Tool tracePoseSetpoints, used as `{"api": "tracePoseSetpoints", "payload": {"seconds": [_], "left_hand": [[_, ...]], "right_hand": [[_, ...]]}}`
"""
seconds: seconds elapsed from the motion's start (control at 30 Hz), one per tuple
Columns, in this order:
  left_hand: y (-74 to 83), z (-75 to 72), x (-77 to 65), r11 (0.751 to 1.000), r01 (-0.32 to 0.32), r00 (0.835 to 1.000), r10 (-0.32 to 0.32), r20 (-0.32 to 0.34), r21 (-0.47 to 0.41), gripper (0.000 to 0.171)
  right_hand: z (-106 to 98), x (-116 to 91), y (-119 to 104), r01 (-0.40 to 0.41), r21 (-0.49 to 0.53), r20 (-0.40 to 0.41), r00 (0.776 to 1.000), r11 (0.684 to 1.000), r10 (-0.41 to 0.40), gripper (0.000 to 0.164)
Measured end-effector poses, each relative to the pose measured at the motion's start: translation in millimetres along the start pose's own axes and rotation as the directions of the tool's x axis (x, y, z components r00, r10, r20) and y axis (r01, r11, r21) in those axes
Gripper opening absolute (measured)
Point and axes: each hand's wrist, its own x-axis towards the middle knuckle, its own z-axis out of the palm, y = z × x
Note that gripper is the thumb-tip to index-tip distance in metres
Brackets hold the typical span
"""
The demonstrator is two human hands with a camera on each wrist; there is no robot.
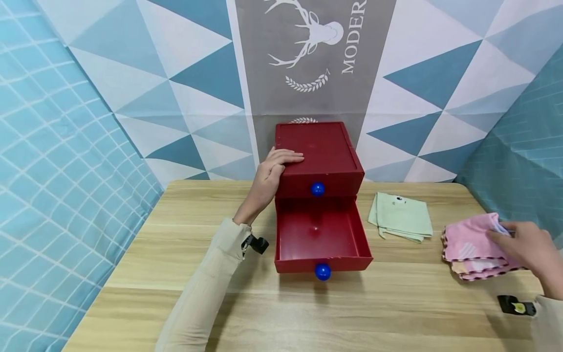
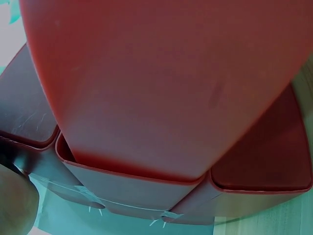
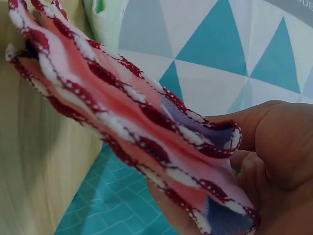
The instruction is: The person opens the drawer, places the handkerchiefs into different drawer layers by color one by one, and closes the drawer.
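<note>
Should handle as light, soft and limp, like any folded pink cloth (image 1: 475,244); unlikely to slip or break, but apt to fan apart if lifted by one layer. Best gripped through every layer at once. Held at the right edge of the worktop (image 1: 413,308), with no telling whether touching it. Pinched on its right side between thumb and fingers of the right hand (image 1: 530,247). Resting with the left hand (image 1: 268,173) on top of the red drawer box (image 1: 314,144), at its left edge, fingers together and nearly straight, clamped on nothing.
</note>
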Motion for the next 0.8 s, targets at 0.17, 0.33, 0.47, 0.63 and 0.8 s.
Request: {"api": "tracePoseSetpoints", "payload": {"seconds": [0.17, 0.33, 0.47, 0.63, 0.8], "left_hand": [[-0.7, 2.4, 0.1, 0.999, -0.022, 1.000, 0.021, -0.009, -0.025, 0.044], [-1.7, 2.1, -0.6, 0.999, -0.037, 0.999, 0.037, -0.023, -0.025, 0.044], [-2.1, 1.8, -1.0, 0.998, -0.056, 0.998, 0.056, -0.023, -0.027, 0.044], [-2.6, 1.3, -0.4, 0.998, -0.052, 0.998, 0.052, -0.023, -0.021, 0.044], [-2.2, 4.1, 0.7, 0.999, -0.039, 0.999, 0.039, -0.021, -0.030, 0.044]], "right_hand": [[-9, -5, -7, 0.026, -0.008, -0.058, 0.998, 1.000, -0.026, 0.047], [-16, -9, -20, 0.022, -0.003, -0.090, 0.996, 1.000, -0.022, 0.038], [-20, -13, -33, 0.003, -0.004, -0.130, 0.992, 1.000, -0.003, 0.035], [-22, -20, -50, 0.011, -0.008, -0.182, 0.983, 1.000, -0.012, 0.033], [-25, -30, -64, 0.029, -0.004, -0.236, 0.971, 1.000, -0.029, 0.023]]}}
